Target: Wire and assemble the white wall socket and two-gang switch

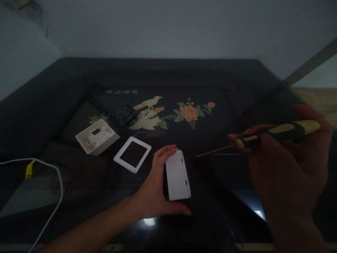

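My left hand (160, 186) steadies a white plastic piece (178, 175), probably part of a wall switch or socket, with its fingers at the far end and its thumb by the near end. Two small dark slots show along the piece's right side. In my right hand (286, 165) is a screwdriver (284, 130) with a black and yellow handle. Its thin shaft points left, and the tip is just right of the white piece, apart from it. Left of my left hand lies a white square frame (119, 159), with a small screw (141, 133) behind it.
A white open back box (105, 146) sits on the dark glossy table (210, 77), beside a black square plastic part (123, 114). A white cable (62, 182) with a yellow tag (28, 170) runs along the left. A pale wall (163, 28) stands behind the table.
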Action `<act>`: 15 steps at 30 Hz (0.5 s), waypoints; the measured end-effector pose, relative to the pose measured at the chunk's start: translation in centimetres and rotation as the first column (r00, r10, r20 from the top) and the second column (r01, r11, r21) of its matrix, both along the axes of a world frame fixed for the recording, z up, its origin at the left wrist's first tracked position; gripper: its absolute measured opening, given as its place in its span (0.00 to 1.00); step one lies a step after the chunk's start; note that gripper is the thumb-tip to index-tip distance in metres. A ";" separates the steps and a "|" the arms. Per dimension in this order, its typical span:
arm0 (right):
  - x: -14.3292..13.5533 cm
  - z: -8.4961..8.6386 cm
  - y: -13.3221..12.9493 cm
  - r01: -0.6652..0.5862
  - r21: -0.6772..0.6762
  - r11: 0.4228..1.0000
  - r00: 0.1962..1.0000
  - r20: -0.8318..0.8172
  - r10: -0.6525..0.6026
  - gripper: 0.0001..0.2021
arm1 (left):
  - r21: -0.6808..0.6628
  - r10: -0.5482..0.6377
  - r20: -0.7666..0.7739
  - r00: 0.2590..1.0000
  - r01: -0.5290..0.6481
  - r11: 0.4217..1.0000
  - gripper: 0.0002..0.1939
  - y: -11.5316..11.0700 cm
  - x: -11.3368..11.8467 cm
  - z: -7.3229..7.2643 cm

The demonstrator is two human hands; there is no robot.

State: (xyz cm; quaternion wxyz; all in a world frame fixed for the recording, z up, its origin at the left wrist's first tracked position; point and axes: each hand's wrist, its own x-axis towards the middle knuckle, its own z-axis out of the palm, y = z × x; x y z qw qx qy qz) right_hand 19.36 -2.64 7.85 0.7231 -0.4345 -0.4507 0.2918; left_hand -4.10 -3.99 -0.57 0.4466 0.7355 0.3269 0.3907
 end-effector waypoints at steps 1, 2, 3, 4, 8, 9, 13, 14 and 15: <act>-0.2 -0.1 -0.1 0.001 0.011 1.000 1.000 -0.007 -0.001 0.24 | -0.012 -0.004 0.021 1.000 0.005 1.000 0.59 0.0 -0.1 0.1; -0.4 -0.2 -0.3 -0.005 0.017 1.000 1.000 -0.004 0.005 0.25 | -0.029 -0.007 0.042 0.999 0.008 1.000 0.59 -0.1 -0.1 0.2; -0.5 -0.4 -0.4 -0.016 0.012 1.000 1.000 0.000 0.016 0.26 | -0.050 -0.006 0.061 0.998 0.010 0.999 0.58 -0.1 -0.2 0.2; -0.6 -0.5 -0.4 -0.025 -0.001 1.000 1.000 0.002 0.025 0.27 | -0.072 -0.005 0.075 0.997 0.010 0.997 0.57 -0.1 -0.2 0.3; -0.5 -1.0 -0.6 -0.068 -0.076 0.995 0.997 -0.035 0.065 0.24 | -0.128 -0.026 0.099 0.995 0.039 0.991 0.52 0.0 -0.3 0.7; -0.4 -1.1 -0.6 -0.069 -0.083 0.994 0.997 -0.046 0.066 0.22 | -0.132 -0.035 0.101 0.994 0.048 0.990 0.50 0.0 -0.3 0.7; -0.2 -1.2 -0.6 -0.058 -0.073 0.996 0.996 -0.065 0.053 0.16 | -0.136 -0.030 0.084 0.996 0.042 0.990 0.49 0.1 -0.4 0.8; -0.2 -1.2 -0.6 -0.064 -0.070 0.996 0.996 -0.068 0.059 0.15 | -0.140 -0.027 0.083 0.996 0.038 0.989 0.49 0.0 -0.4 0.8; -0.3 -1.2 -0.6 -0.074 -0.066 0.995 0.995 -0.069 0.069 0.15 | -0.151 -0.026 0.088 0.996 0.039 0.988 0.50 0.0 -0.4 0.8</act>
